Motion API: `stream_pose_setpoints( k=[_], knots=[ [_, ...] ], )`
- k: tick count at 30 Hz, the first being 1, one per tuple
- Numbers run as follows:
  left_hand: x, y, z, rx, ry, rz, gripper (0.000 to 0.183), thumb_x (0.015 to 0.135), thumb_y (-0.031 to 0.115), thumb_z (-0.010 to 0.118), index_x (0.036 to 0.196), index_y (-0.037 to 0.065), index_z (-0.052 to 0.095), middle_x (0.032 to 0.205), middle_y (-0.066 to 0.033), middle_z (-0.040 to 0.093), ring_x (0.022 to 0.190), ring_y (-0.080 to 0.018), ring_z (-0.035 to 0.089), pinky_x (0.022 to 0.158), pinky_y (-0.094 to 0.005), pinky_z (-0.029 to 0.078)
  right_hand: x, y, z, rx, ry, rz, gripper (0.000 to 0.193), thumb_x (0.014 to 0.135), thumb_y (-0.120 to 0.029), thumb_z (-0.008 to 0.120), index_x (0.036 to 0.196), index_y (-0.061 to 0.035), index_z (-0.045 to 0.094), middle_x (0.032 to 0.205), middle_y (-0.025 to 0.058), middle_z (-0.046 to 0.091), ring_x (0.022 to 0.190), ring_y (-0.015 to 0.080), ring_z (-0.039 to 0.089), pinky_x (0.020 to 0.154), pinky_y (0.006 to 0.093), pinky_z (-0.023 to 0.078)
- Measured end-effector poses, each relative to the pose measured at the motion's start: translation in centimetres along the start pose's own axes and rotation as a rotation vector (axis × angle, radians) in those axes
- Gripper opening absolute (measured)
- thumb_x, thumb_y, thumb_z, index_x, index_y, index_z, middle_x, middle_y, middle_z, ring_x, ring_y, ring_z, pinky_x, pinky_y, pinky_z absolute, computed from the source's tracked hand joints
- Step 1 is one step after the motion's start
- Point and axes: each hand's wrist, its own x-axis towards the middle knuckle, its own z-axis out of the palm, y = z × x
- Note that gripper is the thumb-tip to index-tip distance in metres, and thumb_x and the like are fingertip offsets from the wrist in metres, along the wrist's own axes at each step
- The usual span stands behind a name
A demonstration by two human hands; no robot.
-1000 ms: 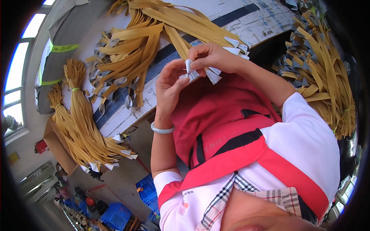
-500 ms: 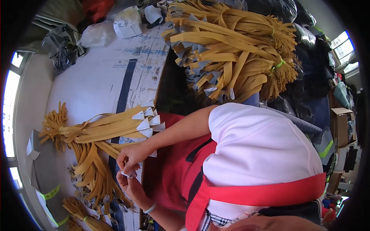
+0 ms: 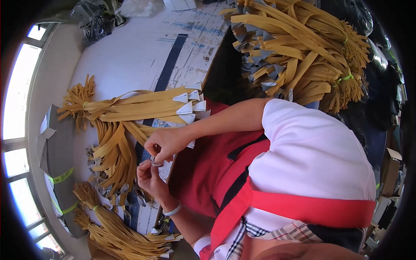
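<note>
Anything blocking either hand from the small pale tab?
Nothing visible: the pale tab is at the fingertips of the left hand and right hand. The tan strap bundle lies beside the right hand, not in between.

Blue printed lettering (image 3: 201, 31) across the white tabletop (image 3: 119, 54), small dark characters on a yellow-green band (image 3: 60, 177)

Pinching small whitish tab (image 3: 156, 164) betw. L hand (image 3: 151, 180) & R hand (image 3: 168, 141), nr. long flat mustard fabric straps (image 3: 141, 107) w/ white ends (image 3: 185, 108).
</note>
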Motion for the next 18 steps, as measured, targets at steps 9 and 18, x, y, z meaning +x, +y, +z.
stream_pose_setpoints(
  k=[9,18],
  knots=[
    [-2.6,0.4,2.6,0.156,0.101,0.067,0.016,0.088,-0.01,0.062,0.103,-0.003,0.065,0.103,-0.0096,0.065,0.082,-0.0167,0.065,0.072,-0.0296,0.058,-1.5,3.8,1.1,-0.597,0.417,-0.442,0.011,0.083,-0.006,0.065,0.091,-0.0031,0.059,0.085,0.0116,0.059,0.077,0.029,0.062,0.066,0.0369,0.049],
    [-0.8,1.2,0.1,-0.152,-0.056,-0.043,0.012,0.085,-0.014,0.063,0.087,-0.003,0.059,0.091,-0.008,0.063,0.076,-0.0159,0.064,0.068,-0.0263,0.054,-1.4,1.7,1.3,0.097,0.236,-0.067,0.018,0.097,-0.017,0.065,0.09,-0.001,0.063,0.079,-0.0009,0.062,0.07,0.0055,0.057,0.064,0.0228,0.048]
  ],
)
